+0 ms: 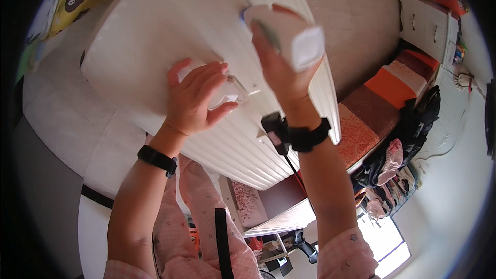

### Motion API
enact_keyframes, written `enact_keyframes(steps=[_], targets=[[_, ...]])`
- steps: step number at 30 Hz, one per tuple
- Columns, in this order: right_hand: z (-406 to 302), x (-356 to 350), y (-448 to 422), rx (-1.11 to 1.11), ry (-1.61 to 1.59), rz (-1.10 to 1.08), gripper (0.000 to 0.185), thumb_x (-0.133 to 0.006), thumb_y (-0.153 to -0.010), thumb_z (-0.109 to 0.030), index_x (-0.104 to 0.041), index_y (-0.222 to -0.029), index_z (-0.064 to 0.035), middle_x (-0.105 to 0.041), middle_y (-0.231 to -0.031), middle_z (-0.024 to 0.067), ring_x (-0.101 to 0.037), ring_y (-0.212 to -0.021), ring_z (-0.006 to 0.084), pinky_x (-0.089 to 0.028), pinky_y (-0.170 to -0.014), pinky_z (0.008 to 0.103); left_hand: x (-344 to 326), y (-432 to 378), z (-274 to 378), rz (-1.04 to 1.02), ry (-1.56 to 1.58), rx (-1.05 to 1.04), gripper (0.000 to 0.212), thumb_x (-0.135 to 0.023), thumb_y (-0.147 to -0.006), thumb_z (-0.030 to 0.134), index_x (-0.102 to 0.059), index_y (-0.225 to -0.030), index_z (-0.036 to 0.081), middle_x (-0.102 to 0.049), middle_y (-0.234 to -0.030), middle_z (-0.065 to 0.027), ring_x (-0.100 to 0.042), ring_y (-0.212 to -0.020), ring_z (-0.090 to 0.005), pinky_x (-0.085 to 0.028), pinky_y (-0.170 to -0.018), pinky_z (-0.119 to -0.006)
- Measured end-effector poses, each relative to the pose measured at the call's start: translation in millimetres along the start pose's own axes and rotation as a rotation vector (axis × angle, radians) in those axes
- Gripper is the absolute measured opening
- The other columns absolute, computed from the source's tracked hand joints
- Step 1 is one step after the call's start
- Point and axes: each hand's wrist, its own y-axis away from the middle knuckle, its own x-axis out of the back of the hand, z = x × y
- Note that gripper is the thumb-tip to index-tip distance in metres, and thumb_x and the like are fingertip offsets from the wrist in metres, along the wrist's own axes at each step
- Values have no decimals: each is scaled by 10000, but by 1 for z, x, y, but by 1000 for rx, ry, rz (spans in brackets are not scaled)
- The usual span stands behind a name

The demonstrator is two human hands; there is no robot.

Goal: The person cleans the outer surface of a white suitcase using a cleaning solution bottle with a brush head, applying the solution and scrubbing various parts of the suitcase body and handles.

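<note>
My right hand (285, 71) is closed around a pale bottle-like container (285, 33), which is tilted and blurred; a blue part shows at its far end. To its left, my left hand (197, 99) is spread with curved fingers over a clear, glossy object (224, 95) on the white table (155, 27). Its palm hides part of that object, and whether the fingers grip it cannot be told. A black power adapter (276, 131) with a cable lies beside my right wrist.
Cushioned seating (372, 112) in orange and brown runs along the right, with dark clothes (420, 124) heaped by it. White drawers (422, 27) stand at the upper right. Yellow bear-print fabric (79, 0) is at the upper left. The table's ribbed edge faces my legs.
</note>
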Motion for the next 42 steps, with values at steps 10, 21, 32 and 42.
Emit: enact_keyframes(steps=[10, 21, 32, 42], targets=[[20, 42, 39, -193, -80, 72, 331, -743, -733, -29, -614, -1033, 19, -665, -902, 106, -646, -795, 146, -531, -703, 270, 2, -2, -1, -23, -35, 33, 382, -603, -830, 436, -512, -994, 103, -623, -1172, -33, -466, -1228, -279, -194, -1038, -485], [26, 53, 56, -252, -22, 92, 359, -780, -699, -61, -631, -1020, 3, -678, -899, 112, -668, -778, 159, -541, -710, 276, 0, -4, -1, -39, -17, 108, 389, -608, -814, 461, -528, -961, 109, -594, -1235, -31, -421, -1286, -292, -138, -1049, -538], [18, 42, 40, -200, -27, -20, 320, -759, -710, -23, -638, -1004, 13, -685, -869, 131, -669, -764, 159, -544, -669, 278, -1, 0, -4, -62, -21, 132, 399, -621, -801, 467, -514, -957, 116, -578, -1259, -34, -426, -1284, -290, -144, -1056, -540], [13, 42, 30, -207, 76, -123, 359, -757, -698, -26, -636, -1035, -2, -685, -922, 126, -675, -810, 185, -541, -715, 285, -1, 0, -5, -42, -8, 135, 400, -633, -789, 470, -520, -948, 121, -590, -1244, -19, -441, -1274, -269, -160, -1039, -544]])
